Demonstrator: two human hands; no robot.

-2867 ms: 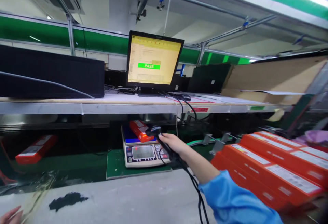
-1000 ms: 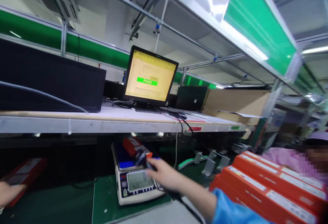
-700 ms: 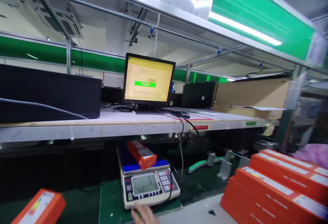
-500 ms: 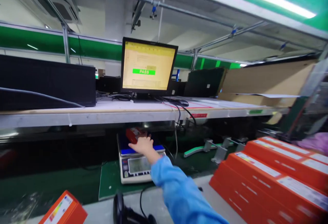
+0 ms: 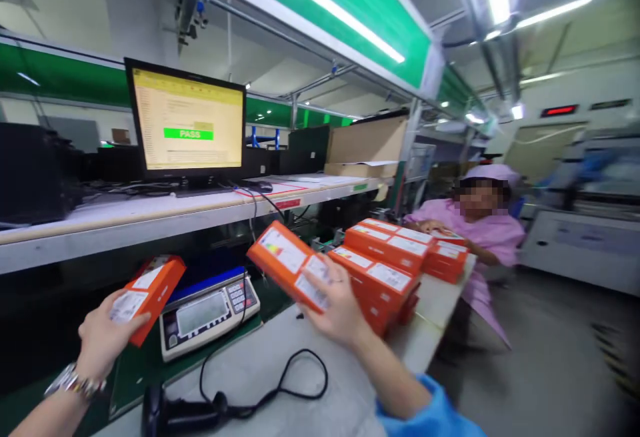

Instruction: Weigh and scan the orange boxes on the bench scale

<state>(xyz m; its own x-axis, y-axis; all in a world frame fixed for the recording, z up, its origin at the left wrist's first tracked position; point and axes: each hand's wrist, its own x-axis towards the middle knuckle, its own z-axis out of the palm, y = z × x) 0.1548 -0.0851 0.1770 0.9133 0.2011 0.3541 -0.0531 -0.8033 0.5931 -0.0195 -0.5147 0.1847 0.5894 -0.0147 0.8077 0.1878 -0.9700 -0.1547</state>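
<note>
My right hand (image 5: 336,309) holds an orange box with white labels (image 5: 290,260) in the air, to the right of the weighing scale (image 5: 207,313). My left hand (image 5: 103,340), with a watch at the wrist, grips a second orange box (image 5: 153,287) just left of the scale's blue platform. A black barcode scanner (image 5: 173,415) lies on the white bench (image 5: 270,363) with its cable looped beside it. The monitor (image 5: 187,123) on the upper shelf shows a green PASS bar.
A stack of orange boxes (image 5: 387,260) stands on the bench to the right. A co-worker in a pink coat (image 5: 480,237) sits behind it with hands on more boxes. Cardboard cartons (image 5: 367,147) and black equipment (image 5: 30,170) sit on the shelf.
My right hand put the scanner down on the bench, reached to the scale and lifted the orange box off it. My left hand brought another orange box up beside the scale. The view swung right.
</note>
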